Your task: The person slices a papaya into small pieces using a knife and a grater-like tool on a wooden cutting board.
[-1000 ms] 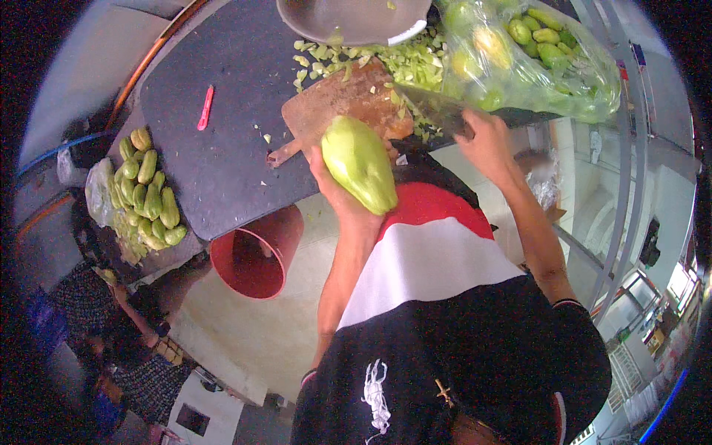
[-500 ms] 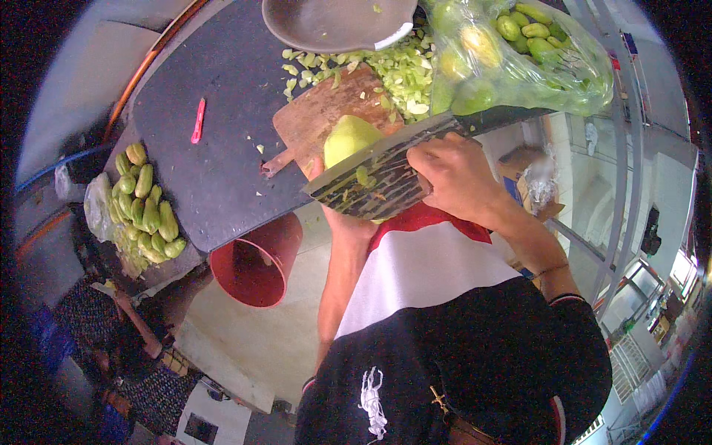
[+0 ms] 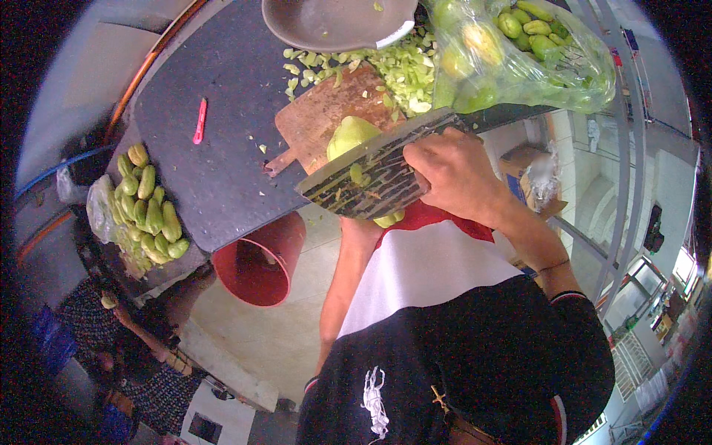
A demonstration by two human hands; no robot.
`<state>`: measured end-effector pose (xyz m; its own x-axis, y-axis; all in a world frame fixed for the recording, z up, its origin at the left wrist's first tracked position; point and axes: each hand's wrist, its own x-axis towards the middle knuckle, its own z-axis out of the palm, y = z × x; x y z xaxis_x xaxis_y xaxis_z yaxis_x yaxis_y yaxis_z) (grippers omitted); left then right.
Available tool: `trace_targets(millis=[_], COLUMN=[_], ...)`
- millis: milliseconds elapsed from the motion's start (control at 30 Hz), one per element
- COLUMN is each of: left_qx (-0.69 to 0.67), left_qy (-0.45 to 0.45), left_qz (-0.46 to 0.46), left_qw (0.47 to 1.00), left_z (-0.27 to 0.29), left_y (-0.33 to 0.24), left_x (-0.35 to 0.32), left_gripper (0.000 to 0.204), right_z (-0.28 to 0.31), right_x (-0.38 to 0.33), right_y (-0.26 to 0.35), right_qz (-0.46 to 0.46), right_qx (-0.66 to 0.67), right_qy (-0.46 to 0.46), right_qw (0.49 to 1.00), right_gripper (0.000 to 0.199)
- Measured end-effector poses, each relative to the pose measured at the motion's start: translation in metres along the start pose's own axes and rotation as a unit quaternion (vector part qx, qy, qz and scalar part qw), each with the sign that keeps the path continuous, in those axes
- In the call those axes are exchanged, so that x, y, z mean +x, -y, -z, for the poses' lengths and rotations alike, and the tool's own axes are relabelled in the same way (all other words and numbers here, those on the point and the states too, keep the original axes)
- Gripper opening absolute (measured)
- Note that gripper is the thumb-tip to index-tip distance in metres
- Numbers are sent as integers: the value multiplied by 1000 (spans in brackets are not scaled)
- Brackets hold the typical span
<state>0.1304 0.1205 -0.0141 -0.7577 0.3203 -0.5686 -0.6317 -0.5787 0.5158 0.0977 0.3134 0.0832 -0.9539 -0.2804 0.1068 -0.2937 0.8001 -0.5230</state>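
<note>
Though half obscured, left hand around smooth fruit; right fist around streaked cleaver.

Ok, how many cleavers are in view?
1: the cleaver in the right hand, its blade partly hiding the fruit from the camera. No other shows, though one could be hidden.

On the dark tabletop, a slim pink tool is noted left of a wooden board; chopped green pieces are scattered beside it. A grey bowl and filled clear bag are recorded.
</note>
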Motion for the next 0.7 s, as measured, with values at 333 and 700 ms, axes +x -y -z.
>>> trace_targets(millis=[333,700], left_qx=[-89,-34], left_qy=[63,56], left_qz=[21,-24], left_qw=[994,998], left_z=[13,-47], left_y=[4,-30], left_x=[2,12], left_gripper=[44,78], right_z=[-6,-43], right_x=[-1,-9], right_y=[4,-99], right_qz=[7,-246], right_qx=[-1,-31], right_qy=[-13,93], right_qw=[1000,964], right_gripper=[21,17])
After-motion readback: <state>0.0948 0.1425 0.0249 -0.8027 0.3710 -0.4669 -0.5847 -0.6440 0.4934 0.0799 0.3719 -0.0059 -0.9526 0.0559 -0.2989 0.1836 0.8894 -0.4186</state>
